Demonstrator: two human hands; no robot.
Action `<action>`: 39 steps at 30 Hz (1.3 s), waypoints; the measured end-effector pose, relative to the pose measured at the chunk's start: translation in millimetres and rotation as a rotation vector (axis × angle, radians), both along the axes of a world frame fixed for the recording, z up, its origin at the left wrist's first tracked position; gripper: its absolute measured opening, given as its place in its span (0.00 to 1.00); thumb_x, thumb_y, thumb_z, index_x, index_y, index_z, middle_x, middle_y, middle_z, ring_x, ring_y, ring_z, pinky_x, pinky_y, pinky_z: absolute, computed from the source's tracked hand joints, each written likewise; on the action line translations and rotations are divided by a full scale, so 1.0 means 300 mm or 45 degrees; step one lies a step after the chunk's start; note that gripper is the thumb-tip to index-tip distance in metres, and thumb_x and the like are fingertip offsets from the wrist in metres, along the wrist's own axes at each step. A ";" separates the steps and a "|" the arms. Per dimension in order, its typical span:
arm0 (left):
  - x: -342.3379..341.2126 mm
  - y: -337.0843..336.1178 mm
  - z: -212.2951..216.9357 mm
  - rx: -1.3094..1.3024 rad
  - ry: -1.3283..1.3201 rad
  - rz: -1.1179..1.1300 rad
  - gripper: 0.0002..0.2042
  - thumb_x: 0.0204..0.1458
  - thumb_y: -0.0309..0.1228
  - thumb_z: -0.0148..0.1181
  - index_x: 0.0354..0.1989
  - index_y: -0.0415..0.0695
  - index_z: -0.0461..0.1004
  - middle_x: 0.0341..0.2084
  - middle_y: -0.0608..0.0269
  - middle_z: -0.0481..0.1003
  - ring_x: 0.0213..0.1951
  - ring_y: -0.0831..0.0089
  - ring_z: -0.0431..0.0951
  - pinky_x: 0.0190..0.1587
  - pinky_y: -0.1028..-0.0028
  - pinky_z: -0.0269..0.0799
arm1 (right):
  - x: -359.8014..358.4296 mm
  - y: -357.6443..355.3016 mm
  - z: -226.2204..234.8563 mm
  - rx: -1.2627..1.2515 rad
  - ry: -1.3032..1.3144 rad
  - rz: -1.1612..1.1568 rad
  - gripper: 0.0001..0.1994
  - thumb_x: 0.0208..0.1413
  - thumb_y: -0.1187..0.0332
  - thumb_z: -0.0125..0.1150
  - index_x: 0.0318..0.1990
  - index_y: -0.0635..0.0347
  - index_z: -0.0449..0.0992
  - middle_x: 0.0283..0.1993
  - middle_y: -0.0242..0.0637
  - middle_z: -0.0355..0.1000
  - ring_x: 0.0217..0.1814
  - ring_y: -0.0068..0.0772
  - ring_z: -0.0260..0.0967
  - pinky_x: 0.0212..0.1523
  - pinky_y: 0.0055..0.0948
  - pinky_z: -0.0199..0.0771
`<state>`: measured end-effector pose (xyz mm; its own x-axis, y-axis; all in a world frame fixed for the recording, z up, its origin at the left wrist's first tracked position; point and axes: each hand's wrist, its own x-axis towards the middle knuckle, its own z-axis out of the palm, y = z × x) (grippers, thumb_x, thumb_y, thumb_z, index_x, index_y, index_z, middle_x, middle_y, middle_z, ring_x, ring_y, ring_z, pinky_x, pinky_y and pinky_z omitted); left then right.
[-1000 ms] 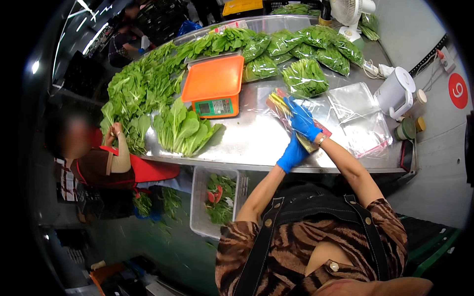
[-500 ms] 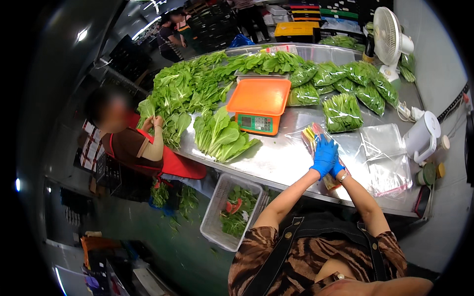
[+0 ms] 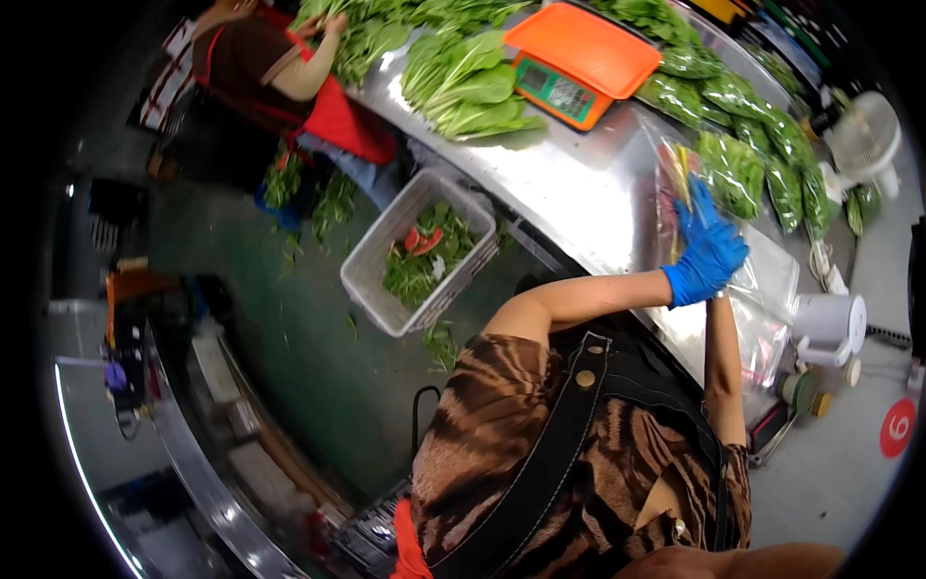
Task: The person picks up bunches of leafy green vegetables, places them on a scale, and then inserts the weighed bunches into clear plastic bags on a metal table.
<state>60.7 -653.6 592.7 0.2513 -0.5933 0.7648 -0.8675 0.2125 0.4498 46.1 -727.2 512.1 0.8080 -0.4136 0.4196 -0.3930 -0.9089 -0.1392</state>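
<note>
My left hand [image 3: 712, 259], in a blue glove, lies across my right hand [image 3: 698, 205], also blue-gloved. The right hand's wrist and palm are mostly covered; its visible fingers stretch over a clear plastic bag [image 3: 667, 193] with red and yellow colours, on the metal table [image 3: 603, 212]. The left fingers are blurred, and whether they grip anything is hidden. Beyond the hands lies a clear bag of green leaves [image 3: 730, 174]. Flat clear plastic bags [image 3: 769, 275] lie beside my hands on the right.
An orange scale [image 3: 584, 53] stands behind loose leafy greens [image 3: 463, 82]. More bagged greens [image 3: 762, 121], a fan [image 3: 863, 145] and a white kettle [image 3: 830, 328] line the right. A grey crate [image 3: 362, 280] of leaves sits on the floor. A person in a red apron [image 3: 347, 121] handles greens.
My view has turned down, so the table appears tilted and higher. My left hand has shifted across my right, which was beneath or beside it on the colourful bag.
</note>
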 end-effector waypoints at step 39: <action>0.262 -0.040 -0.219 0.201 0.484 -0.244 0.56 0.19 0.47 0.69 0.59 0.42 0.42 0.57 0.47 0.47 0.60 0.52 0.43 0.58 0.49 0.33 | 0.174 -0.127 0.446 -0.063 0.908 1.249 0.15 0.44 0.72 0.56 0.42 0.64 0.70 0.42 0.38 0.68 0.43 0.25 0.63 0.46 0.29 0.63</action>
<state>139.2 -665.4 527.1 0.3709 -0.7584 0.5360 -0.5860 0.2567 0.7686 98.1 -765.3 646.1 0.8248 0.5076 -0.2490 0.4911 -0.8615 -0.1291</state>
